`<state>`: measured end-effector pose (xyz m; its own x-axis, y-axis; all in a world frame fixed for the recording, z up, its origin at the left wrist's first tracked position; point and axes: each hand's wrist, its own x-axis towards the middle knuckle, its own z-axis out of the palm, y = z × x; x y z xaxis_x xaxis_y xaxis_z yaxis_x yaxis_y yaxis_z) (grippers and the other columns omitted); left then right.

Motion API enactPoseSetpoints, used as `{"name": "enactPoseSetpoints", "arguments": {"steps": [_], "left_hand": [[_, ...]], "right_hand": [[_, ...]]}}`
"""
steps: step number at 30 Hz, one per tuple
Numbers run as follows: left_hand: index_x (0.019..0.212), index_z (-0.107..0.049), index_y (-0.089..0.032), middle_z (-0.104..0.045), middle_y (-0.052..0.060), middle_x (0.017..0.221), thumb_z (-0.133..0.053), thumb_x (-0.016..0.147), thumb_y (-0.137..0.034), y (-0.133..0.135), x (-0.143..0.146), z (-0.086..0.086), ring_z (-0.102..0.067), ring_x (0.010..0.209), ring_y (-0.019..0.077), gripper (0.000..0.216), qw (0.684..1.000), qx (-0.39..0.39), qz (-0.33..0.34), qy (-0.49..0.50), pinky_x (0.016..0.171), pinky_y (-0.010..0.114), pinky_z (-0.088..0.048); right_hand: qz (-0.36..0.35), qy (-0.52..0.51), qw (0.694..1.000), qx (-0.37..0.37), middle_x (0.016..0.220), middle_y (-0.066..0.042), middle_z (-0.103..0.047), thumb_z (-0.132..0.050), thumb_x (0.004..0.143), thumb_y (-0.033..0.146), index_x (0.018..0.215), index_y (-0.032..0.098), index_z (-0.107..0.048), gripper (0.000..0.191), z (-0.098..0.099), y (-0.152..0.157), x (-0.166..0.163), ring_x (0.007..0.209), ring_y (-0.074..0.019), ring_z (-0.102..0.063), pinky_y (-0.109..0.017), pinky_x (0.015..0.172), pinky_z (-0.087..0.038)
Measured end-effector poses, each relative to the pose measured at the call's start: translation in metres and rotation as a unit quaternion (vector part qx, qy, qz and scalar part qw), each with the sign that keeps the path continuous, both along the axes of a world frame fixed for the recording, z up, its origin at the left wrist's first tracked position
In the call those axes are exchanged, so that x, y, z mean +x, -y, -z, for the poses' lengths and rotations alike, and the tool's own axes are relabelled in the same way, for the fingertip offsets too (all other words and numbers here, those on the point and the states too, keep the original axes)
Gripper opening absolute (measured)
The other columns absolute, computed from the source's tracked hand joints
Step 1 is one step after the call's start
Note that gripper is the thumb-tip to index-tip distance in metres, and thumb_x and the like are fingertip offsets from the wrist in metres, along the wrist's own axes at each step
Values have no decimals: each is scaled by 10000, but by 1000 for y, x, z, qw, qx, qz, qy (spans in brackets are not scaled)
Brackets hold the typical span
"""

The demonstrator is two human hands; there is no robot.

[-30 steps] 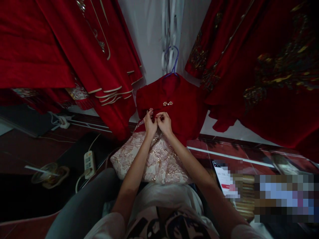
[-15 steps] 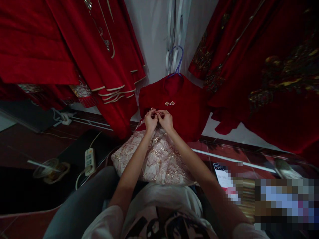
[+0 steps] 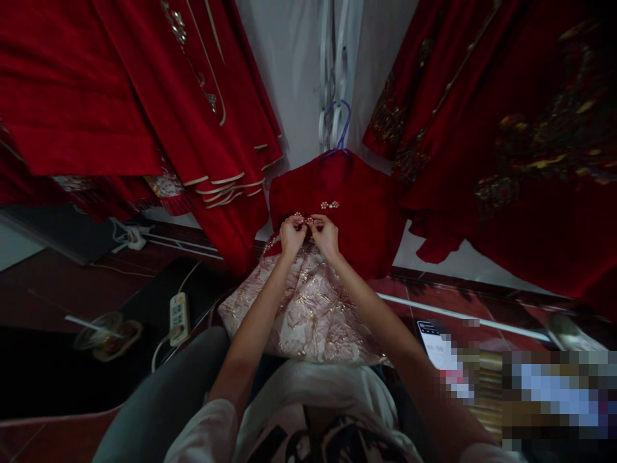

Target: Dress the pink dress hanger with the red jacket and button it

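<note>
In the head view my left hand [image 3: 292, 238] and my right hand [image 3: 326, 239] meet close together, fingertips pinched on opposite sides of a small beaded clasp [image 3: 309, 220]. A pale pink brocade garment [image 3: 313, 315] with gold threads lies over my lap and runs up to my hands. Just behind hangs a red top [image 3: 366, 218] on a purple hanger [image 3: 344, 132]. On its chest sits a flower-shaped pearl clasp [image 3: 330, 205]. Fine details of the piece between my fingers are too small to make out.
Red garments with gold trim [image 3: 168, 96] hang at the left, and beaded red ones [image 3: 506, 161] at the right. A black table [image 3: 43, 366] holds a power strip [image 3: 179, 318] and a cup with a straw [image 3: 99, 331]. A phone [image 3: 434, 344] lies at the right.
My fingertips have drawn slightly apart, and more of the beaded clasp shows between them. The view has shifted a little.
</note>
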<state>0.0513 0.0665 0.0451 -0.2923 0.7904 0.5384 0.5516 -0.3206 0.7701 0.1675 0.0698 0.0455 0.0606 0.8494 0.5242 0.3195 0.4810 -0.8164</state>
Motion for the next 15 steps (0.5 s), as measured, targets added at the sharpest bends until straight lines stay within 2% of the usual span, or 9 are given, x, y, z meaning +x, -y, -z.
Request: {"name": "enactPoseSetpoints", "arguments": {"steps": [3, 6, 11, 15], "left_hand": [[881, -678, -159, -718, 59, 878, -666, 722, -188, 0, -2, -1, -656, 748, 145, 162, 998, -15, 34, 47, 758, 299, -537], [883, -692, -145, -724, 62, 848, -689, 711, -211, 0, -1, -1, -660, 734, 140, 185, 995, -16, 38, 88, 739, 283, -538], [901, -707, -130, -729, 71, 851, -677, 720, -216, 3, -1, -1, -661, 737, 129, 203, 993, 16, 38, 108, 723, 251, -527], [897, -721, -132, -732, 62, 818, -684, 708, -218, 5, -5, -2, -649, 689, 120, 211, 994, 6, 29, 105, 689, 238, -520]], "right_hand": [[-28, -30, 998, -39, 882, -53, -680, -588, 802, 208, 1008, 147, -637, 220, -1, -3, 3, 779, -153, -658, -303, 723, -558], [-42, -46, 995, -75, 859, -43, -670, -597, 784, 192, 995, 152, -629, 217, -4, -6, 4, 747, -152, -661, -273, 614, -561], [-18, -20, 999, -44, 813, -27, -675, -617, 791, 216, 932, 162, -625, 151, -10, -3, -2, 727, -136, -658, -272, 707, -560], [-26, -12, 999, -31, 804, -30, -681, -624, 804, 255, 900, 166, -631, 130, -14, 0, -4, 711, -139, -657, -257, 700, -542]]}}
